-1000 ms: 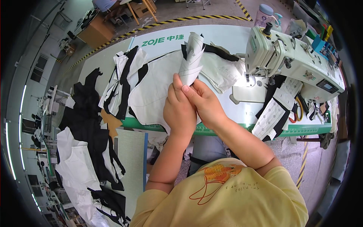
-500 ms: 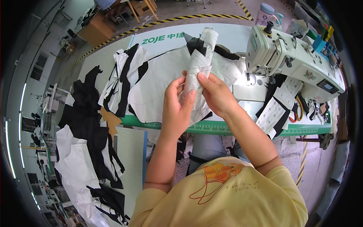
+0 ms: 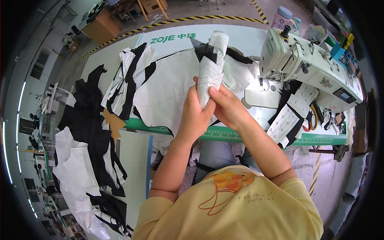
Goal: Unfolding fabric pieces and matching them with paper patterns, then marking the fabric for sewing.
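Snug round the lower end of the white roll (image 3: 210, 76), both hands keep hold: the left hand (image 3: 195, 114) cups it from the seven o'clock side, fingers mostly behind, and the right hand (image 3: 231, 106) clasps it from five, thumb pressed on the front. And look, the hands have drawn together! Half a second ago the left thumb lay along the roll's face; now it has come down beside the right hand, the two touching. The roll itself leans just past twelve, raised over the table (image 3: 244, 34), its black tip (image 3: 205, 52) still jutting toward ten. That reads as a firmer hold, with the cloth kept wound while the hands reset low. At ten from the hands lies the flat white piece (image 3: 164, 86); at two stands the sewing machine (image 3: 310, 66), well apart from them.
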A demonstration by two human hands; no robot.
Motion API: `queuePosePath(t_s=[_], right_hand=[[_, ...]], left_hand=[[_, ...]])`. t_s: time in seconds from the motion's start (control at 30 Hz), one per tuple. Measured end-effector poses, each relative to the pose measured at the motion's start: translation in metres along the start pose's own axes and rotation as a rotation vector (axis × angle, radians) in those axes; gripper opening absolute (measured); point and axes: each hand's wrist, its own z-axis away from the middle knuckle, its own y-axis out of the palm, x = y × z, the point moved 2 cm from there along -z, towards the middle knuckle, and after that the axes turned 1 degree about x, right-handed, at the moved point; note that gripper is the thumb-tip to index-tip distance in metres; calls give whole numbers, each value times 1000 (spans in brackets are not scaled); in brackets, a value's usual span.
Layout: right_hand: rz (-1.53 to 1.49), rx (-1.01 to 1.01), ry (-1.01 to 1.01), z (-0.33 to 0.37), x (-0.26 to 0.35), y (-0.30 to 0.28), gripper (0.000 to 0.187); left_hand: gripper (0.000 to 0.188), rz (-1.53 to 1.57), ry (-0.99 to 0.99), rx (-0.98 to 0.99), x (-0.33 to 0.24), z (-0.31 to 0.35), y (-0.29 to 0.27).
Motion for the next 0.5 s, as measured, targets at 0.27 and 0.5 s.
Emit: queuePosePath(t_s=[0.27, 0.5], right_hand=[[54, -2, -23, 0, -10, -5, 37], [371, -75, -87, 10, -11, 5, 36]], left_hand=[[37, 41, -123, 106, 1, 3, 0], [38, 197, -119, 102, 18, 9, 3]])
